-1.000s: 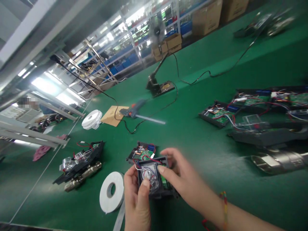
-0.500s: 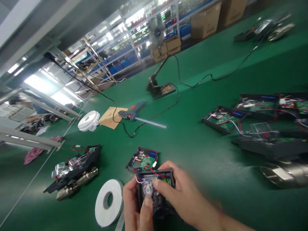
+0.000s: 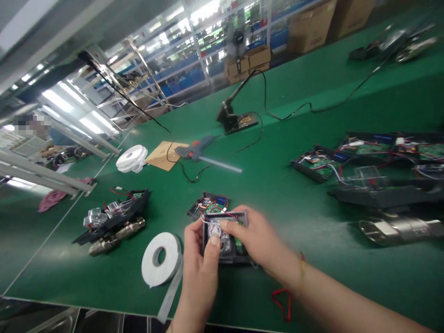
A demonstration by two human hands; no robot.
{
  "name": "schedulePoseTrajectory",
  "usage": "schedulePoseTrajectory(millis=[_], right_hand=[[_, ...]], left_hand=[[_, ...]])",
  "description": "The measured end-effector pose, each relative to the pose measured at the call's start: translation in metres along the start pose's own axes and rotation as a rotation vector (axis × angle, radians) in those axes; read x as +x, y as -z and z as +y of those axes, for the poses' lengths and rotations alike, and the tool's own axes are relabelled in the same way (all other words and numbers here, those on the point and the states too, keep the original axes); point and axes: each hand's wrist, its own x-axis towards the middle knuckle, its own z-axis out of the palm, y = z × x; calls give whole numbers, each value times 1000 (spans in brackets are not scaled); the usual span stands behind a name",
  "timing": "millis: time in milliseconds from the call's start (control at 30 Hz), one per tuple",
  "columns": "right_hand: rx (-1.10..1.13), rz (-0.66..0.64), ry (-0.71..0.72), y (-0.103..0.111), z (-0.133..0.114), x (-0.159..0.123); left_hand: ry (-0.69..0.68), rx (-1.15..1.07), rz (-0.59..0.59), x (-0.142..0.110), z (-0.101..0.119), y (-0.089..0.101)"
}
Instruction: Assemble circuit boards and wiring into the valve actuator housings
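Left hand and right hand are held close together. Left thumb is extended upward and left fingers are curled; left wrist is held near the lower edge of view. Right forearm is slanted in from lower right; right thumb is pointed leftward, tip just beyond the left thumb's

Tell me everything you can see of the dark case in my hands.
The dark case is boxy, open on the side facing you, and looks like plastic. Inside are clear parts, a round white piece and something green toward the right. Thin red and white wires run near its far rim. Your left hand and right hand grip its sides, hiding some of it; whether it touches the table is unclear.
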Motion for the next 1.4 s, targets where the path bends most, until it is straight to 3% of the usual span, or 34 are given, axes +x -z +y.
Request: schedulePoseTrajectory(millis=[100, 267, 400, 733, 867, 967, 1067, 1267, 1400], right_hand=[[38, 16, -19, -2, -2, 3], [38, 24, -21, -2, -2, 2], [1, 17, 11, -1, -2, -4], [-69, -31, 60, 2, -3, -14], [-92, -59, 10, 17, -3, -30], [-131, 30, -39, 42, -4, -40], [-149, 79, -47, 64, -11, -49], [-163, 82, -72, 72, -17, -57], [-275, 146, -28, 72, -13, -55]], left_hand=[[78, -62, -83, 3, 5, 8], [161, 0, -10, 2, 15, 19], [224, -53, -115, 1, 16, 20], [84, -71, -169, 3, -1, 19], [122, -188, -164, -10, -6, -1], [130, -363, -229, -23, -7, -30], [121, -351, -228, -29, -4, -49], [100, -332, -371, -22, -9, -49], [66, -299, -381, -15, -16, -49]])
